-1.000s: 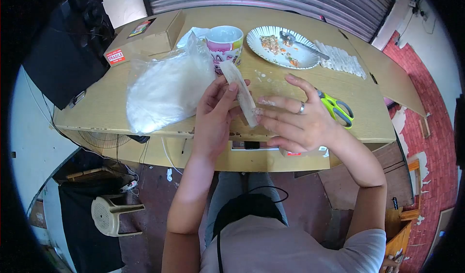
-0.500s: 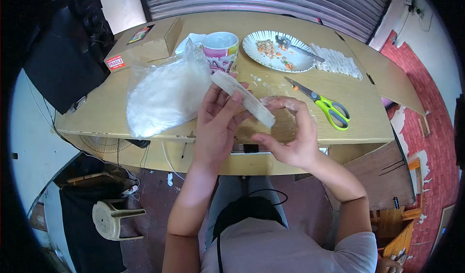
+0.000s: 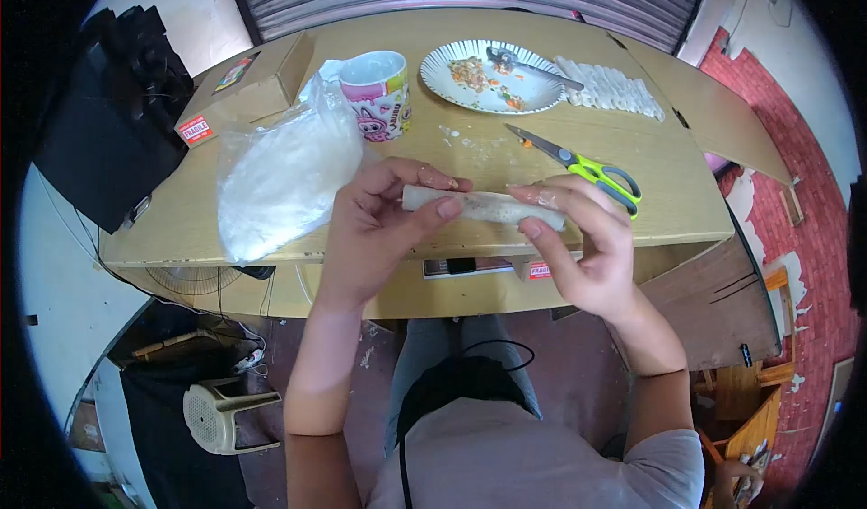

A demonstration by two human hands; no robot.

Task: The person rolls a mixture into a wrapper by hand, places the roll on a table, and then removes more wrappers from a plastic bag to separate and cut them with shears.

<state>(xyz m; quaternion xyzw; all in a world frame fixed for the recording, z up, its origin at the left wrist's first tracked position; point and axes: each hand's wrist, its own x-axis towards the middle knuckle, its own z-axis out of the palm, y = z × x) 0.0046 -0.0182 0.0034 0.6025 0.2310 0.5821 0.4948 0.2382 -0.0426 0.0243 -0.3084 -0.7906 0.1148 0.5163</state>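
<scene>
Your left hand [image 3: 379, 224] and right hand [image 3: 578, 238] each pinch one end of the pale wrapped roll [image 3: 483, 206], held level between them; green-handled scissors [image 3: 587, 168] lie just beyond your right fingers, plastic bag [image 3: 280, 175] beside your left
</scene>
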